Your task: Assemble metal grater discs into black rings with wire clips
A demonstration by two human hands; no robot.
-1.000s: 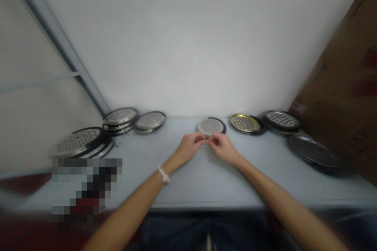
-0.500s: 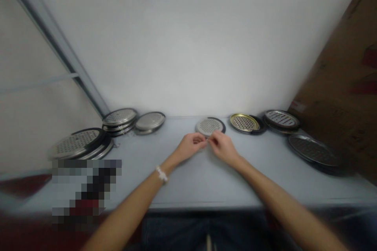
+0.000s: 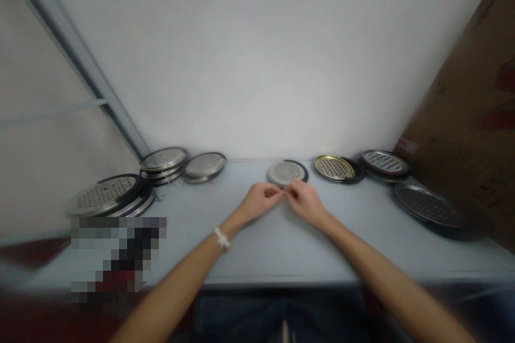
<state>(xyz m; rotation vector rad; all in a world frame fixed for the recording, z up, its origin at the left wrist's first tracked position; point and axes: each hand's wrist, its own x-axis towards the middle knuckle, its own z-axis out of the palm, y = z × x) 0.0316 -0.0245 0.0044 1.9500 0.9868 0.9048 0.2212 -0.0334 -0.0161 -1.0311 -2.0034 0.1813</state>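
Reference point: the gold-rimmed disc on the tabletop. Grey perforated disc lies flat just to the left of it, apart, the nearest piece to both hands. Left hand and right hand meet nearer the person than the gold-rimmed disc and to its left, in front of the grey one; the right hand overlaps its near edge from where I stand, contact uncertain. Fingers on each hand are pinched together, tips almost touching across a tiny gap. Whatever they grip, if anything, is too small to make out (a thread would vanish at this range).

Handling, by my judgement: the grey disc looks like thin metal, so light for its breadth, stiff, hardly fragile. Smooth face, probably slick under dry skin; hole edges may scratch. Best hold: the dark band along its rim, on the side facing the gold-rimmed disc, thumb above and fingers beneath, keeping skin off the perforations.
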